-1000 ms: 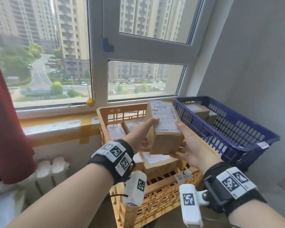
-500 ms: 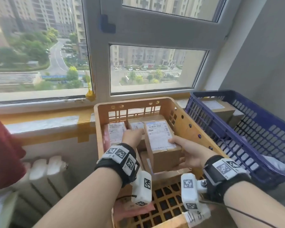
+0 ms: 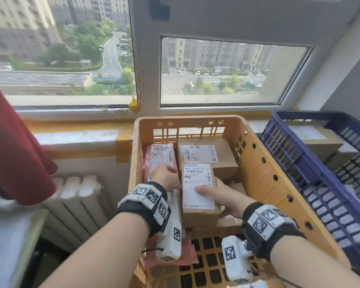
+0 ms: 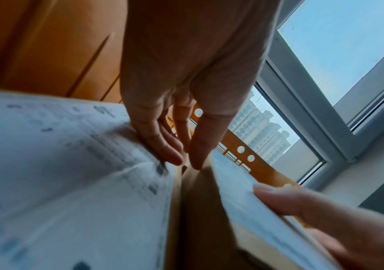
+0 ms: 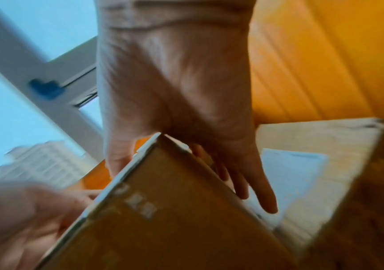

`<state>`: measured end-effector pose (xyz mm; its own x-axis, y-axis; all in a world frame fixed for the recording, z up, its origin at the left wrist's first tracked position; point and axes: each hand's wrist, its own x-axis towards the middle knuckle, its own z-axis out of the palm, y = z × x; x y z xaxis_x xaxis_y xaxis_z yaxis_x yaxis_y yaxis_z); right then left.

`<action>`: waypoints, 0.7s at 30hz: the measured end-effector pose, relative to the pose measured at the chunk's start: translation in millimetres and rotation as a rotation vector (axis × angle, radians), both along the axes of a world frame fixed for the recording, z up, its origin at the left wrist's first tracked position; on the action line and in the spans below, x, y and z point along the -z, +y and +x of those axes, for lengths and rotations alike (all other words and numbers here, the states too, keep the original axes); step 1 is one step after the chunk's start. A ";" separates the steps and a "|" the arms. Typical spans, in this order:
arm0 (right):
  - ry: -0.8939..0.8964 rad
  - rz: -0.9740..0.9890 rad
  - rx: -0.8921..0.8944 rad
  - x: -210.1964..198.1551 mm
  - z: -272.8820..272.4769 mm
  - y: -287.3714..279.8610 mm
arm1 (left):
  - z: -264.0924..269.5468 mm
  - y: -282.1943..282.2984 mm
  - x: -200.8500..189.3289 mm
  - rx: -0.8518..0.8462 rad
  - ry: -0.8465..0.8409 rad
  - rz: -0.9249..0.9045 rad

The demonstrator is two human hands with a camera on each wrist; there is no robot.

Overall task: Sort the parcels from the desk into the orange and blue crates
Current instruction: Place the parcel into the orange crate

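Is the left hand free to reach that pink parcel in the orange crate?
Probably yes. The left hand already sits right over the pink parcel inside the orange crate, fingers straight, with nothing between them. The right hand holds the brown box.

Box (image 3: 197,192) hides left hand's (image 3: 166,179) fingers; wrist views blurred.

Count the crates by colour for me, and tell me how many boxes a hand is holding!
Orange crate: 1
Blue crate: 1
Cardboard box held by the right hand: 1
Total: 3
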<state>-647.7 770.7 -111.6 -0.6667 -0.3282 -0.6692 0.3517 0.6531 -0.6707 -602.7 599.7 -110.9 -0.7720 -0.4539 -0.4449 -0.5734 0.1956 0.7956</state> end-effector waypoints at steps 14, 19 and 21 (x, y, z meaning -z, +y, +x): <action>0.013 0.018 -0.121 10.2 -23.9 -4.7 | -4.7 0.3 -1.3 -0.071 0.028 0.093; -0.019 0.015 -0.148 16.8 -27.6 -6.4 | -3.6 -1.9 0.6 -0.022 0.025 0.077; -0.047 -0.009 -0.143 19.5 -29.4 -4.3 | -4.5 -1.4 -0.5 -0.011 0.017 0.069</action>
<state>-677.1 766.4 -131.1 -0.5807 -0.4239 -0.6950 0.2868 0.6925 -0.6620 -607.2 598.3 -110.4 -0.7749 -0.4309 -0.4624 -0.5617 0.1340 0.8164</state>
